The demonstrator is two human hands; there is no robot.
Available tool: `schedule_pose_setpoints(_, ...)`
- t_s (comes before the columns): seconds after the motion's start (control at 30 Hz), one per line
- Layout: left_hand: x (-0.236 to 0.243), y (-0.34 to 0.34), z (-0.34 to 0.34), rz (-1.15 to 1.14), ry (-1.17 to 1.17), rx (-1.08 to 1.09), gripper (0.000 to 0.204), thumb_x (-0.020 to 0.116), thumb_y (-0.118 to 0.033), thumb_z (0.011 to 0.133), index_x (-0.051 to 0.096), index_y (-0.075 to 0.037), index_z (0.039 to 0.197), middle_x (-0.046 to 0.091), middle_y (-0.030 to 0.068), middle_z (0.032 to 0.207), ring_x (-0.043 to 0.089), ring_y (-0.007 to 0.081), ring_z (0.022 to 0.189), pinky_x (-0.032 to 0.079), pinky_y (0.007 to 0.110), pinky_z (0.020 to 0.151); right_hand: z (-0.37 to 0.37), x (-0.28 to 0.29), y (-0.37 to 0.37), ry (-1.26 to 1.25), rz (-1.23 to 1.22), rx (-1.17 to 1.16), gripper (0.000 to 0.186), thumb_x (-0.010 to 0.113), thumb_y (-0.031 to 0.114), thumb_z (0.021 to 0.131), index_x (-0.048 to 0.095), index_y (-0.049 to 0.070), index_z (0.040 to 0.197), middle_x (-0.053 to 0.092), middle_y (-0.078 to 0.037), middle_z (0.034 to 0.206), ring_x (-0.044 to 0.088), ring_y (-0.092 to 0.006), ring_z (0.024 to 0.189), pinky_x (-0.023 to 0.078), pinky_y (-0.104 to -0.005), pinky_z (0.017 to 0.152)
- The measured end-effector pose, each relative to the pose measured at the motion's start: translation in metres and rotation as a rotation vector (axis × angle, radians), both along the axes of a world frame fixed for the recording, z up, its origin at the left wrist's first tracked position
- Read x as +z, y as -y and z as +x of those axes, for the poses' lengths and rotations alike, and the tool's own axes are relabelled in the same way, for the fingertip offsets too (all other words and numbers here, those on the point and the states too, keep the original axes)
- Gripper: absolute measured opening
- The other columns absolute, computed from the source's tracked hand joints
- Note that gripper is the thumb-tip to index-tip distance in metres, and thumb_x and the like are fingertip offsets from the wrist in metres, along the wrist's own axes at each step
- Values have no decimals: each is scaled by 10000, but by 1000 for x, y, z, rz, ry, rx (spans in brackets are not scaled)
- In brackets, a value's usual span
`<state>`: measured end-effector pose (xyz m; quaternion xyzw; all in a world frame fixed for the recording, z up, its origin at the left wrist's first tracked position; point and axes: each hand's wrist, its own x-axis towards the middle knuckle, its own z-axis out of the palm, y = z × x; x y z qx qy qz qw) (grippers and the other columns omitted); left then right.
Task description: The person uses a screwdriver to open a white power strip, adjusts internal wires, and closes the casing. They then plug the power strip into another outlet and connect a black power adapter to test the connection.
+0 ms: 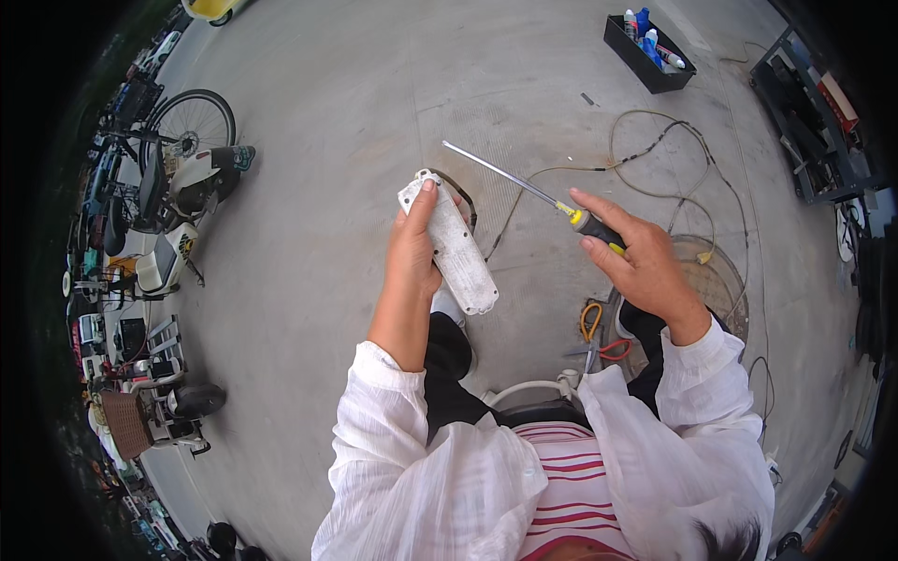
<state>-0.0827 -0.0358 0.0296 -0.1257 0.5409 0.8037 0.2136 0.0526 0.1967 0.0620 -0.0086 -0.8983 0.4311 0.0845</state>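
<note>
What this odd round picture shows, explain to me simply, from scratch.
There is no machine here; someone works bare-handed. The single picture comes from a wide fisheye camera worn on the head, looking down, so straight edges bend near the rim. The left hand holds a pale elongated part; the right hand grips a screwdriver by its dark handle, its tip clear of the part. On the grey floor lie a looping cable and a black bin holding containers.
</note>
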Motion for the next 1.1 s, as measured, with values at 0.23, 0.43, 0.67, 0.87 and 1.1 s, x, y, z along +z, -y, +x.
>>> schedule_pose_setpoints(0.23,-6,17,-16,-167,-189,69,400,698,-401,881,583,-96,1112,661,71,933,634,177,776,545,345,663,7,-2,2,-222,162,3,433,694,63,777,639,100,1204,671,-98,922,649,-302,818,516,-389,690)
schedule_pose_setpoints(0.43,-9,18,-24,-292,-367,147,370,720,-336,879,582,-71,1097,680,67,944,622,153,793,514,312,691,6,1,5,-276,233,-13,448,719,59,748,658,114,1189,649,-85,867,630,-281,762,511,-376,650)
schedule_pose_setpoints(0.67,-4,17,-23,-407,-453,162,355,738,-277,873,608,-34,1097,684,59,964,616,127,853,486,289,742,8,-3,3,-288,278,-22,475,728,52,742,656,116,1207,635,-81,833,615,-261,725,506,-365,617)
schedule_pose_setpoints(0.87,1,14,-20,-478,-492,168,353,749,-277,866,628,-25,1082,666,36,963,591,109,851,465,272,754,8,-3,3,-302,292,-15,484,731,49,742,655,114,1215,637,-77,832,616,-249,719,506,-360,609)
schedule_pose_setpoints(1.1,0,17,-21,-508,-537,171,348,756,-232,860,632,6,1081,670,32,963,595,95,859,476,261,769,8,-3,4,-306,297,-15,479,730,48,745,655,113,1214,635,-74,838,620,-254,737,509,-362,616)
